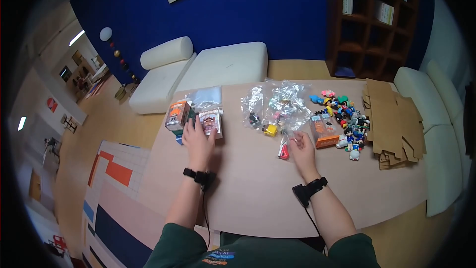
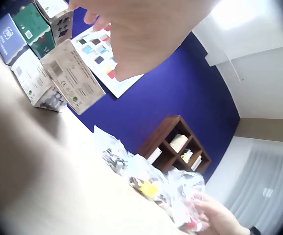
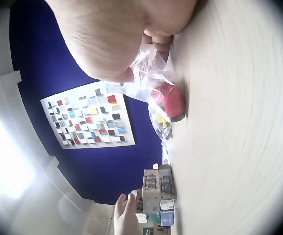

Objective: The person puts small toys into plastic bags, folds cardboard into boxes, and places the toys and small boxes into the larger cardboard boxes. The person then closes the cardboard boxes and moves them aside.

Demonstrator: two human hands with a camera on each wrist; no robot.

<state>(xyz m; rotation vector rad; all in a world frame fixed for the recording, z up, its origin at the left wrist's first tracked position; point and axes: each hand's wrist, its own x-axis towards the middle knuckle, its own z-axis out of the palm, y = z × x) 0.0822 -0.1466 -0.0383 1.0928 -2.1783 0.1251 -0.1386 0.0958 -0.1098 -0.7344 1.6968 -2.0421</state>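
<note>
My left hand (image 1: 198, 144) is over a group of small cardboard boxes, its fingers loosely extended. Nearest to it are a box with an orange front (image 1: 176, 114) and a pale box with a character picture (image 1: 210, 119). In the left wrist view, a beige box (image 2: 73, 76) leans at an angle beside the other boxes, below the hand. On the other side, my right hand (image 1: 304, 151) pinches a clear plastic bag (image 3: 149, 66). A red toy figure (image 3: 171, 102) lies in that bag, low over the tabletop.
More clear bags (image 1: 285, 97) lie mid-table, with a yellow toy (image 1: 269, 130) among them. An orange box with a window (image 1: 325, 131) stands right of my right hand. Beyond are a pile of toy figures (image 1: 349, 119) and flattened cardboard (image 1: 394, 124). A white sofa (image 1: 228, 62) stands behind the table.
</note>
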